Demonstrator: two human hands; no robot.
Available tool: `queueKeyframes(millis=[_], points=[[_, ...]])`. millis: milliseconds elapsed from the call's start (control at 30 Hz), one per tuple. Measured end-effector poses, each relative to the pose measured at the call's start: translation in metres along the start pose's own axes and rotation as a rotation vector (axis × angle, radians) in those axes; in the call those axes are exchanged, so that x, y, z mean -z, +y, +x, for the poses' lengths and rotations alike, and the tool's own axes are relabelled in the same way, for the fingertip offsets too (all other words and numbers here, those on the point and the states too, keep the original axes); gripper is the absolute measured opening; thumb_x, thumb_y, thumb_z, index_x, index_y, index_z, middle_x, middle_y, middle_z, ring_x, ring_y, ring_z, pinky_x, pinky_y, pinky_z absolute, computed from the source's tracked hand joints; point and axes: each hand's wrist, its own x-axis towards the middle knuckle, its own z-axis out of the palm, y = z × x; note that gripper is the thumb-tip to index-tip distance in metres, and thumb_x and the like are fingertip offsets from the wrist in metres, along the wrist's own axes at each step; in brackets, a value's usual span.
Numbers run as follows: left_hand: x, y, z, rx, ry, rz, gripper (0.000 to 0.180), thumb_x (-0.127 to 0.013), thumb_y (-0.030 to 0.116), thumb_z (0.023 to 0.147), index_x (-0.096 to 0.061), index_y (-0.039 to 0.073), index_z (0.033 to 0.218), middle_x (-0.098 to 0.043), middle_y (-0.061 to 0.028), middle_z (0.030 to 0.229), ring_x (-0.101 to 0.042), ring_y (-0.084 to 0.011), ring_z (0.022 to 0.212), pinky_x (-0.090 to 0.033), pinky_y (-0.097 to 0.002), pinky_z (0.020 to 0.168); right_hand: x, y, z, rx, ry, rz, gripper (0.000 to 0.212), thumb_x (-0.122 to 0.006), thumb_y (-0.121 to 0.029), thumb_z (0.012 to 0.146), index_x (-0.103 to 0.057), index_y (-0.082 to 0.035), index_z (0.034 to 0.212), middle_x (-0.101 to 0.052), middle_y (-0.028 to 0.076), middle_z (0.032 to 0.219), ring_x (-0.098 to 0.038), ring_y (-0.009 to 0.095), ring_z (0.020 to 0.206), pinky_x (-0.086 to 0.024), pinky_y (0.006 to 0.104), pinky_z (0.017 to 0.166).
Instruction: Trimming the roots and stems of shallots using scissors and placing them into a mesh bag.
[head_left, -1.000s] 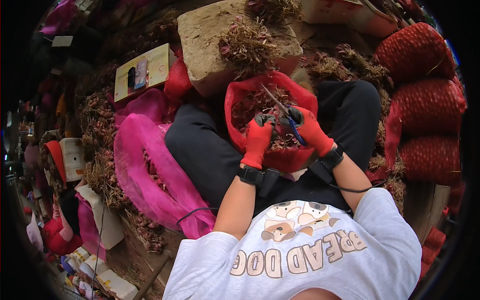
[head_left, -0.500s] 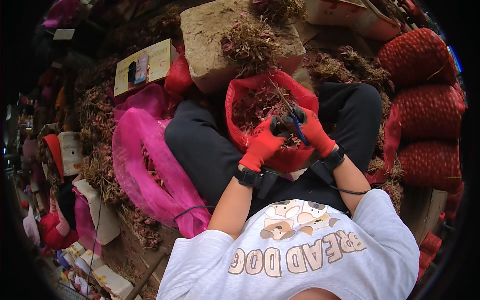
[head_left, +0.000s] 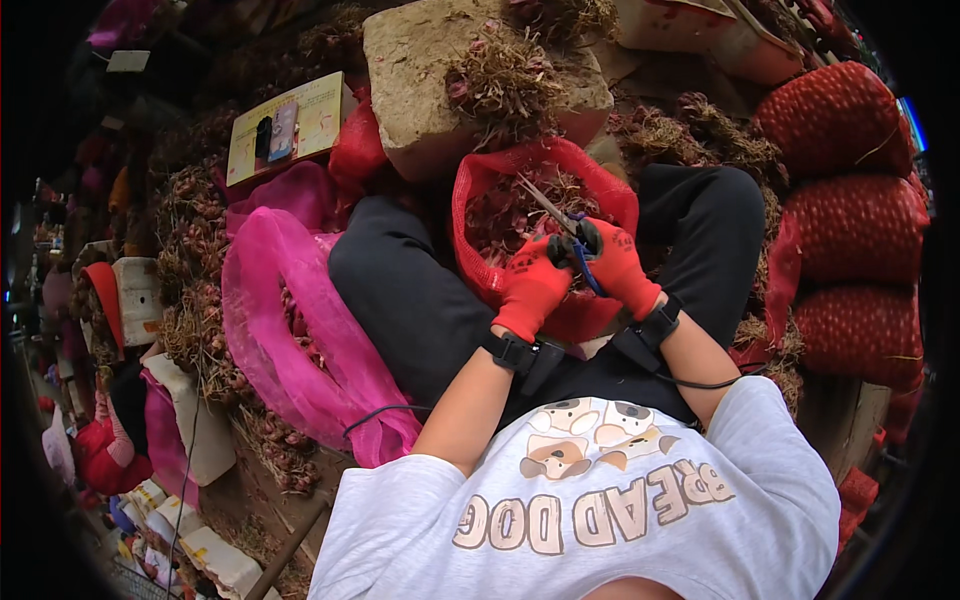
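Both my hands wear red gloves with dark palms, over a red mesh bag (head_left: 465, 225) between my knees. Blue-handled scissors (head_left: 547, 204) are gripped in my right hand (head_left: 618, 265), their blades pointing up and to the left. Close beside the handles is my left hand (head_left: 532, 285), its fingers closed; whatever they hold is hidden. Inside the bag lie loose shallots (head_left: 497, 215) with dry stalks. A bunch of shallots (head_left: 505, 78) with straw-like roots rests on the pale block (head_left: 410, 70) beyond the bag.
Filled red mesh sacks (head_left: 850, 225) are stacked at the right. Pink netting (head_left: 280, 310) lies by my left knee, over heaped shallots. A yellow box (head_left: 315, 115) carrying a phone (head_left: 283, 130) stands at the far left of the block. More dried bunches (head_left: 700, 135) lie behind the bag.
The scissors have swung so that their blades point further left and show more fully. My left hand has shifted slightly right, and my right hand has turned a little.
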Motion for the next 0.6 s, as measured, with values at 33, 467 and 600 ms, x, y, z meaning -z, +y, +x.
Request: queueKeyframes(millis=[33,467,600], points=[[-0.004,-0.002,0.0,-0.029,0.017,0.053,0.025,-0.061,0.017,0.075,-0.062,0.004,0.096,-0.066,-0.0118,0.087,-0.062,-0.0298,0.083,-0.047,-0.0341,0.072,-0.002,0.005,0.001,-0.014,-0.02,0.026,0.02,-0.063,-0.014,0.078,-0.059,-0.004,0.094,-0.061,0.016,0.085,-0.06,0.034,0.081,-0.046,0.0376,0.07],[-0.017,-0.048,0.01,0.332,0.031,-0.849,0.013,-0.055,0.01,0.083,-0.062,0.002,0.092,-0.063,-0.0054,0.087,-0.06,-0.0136,0.077,-0.047,-0.0249,0.063,0.013,-0.008,0.009,0.342,-0.044,-0.214,0.022,-0.064,-0.009,0.067,-0.055,-0.002,0.087,-0.055,0.017,0.08,-0.053,0.039,0.077,-0.045,0.0391,0.068],[-0.004,-0.014,0.006,0.303,-0.019,-1.24,0.009,-0.053,0.008,0.086,-0.059,0.002,0.088,-0.06,-0.004,0.087,-0.058,-0.0118,0.071,-0.047,-0.0232,0.06,0.021,0.005,0.007,0.284,0.043,-0.031,0.019,-0.063,-0.007,0.074,-0.058,-0.001,0.09,-0.059,0.012,0.082,-0.059,0.028,0.075,-0.047,0.033,0.07]])
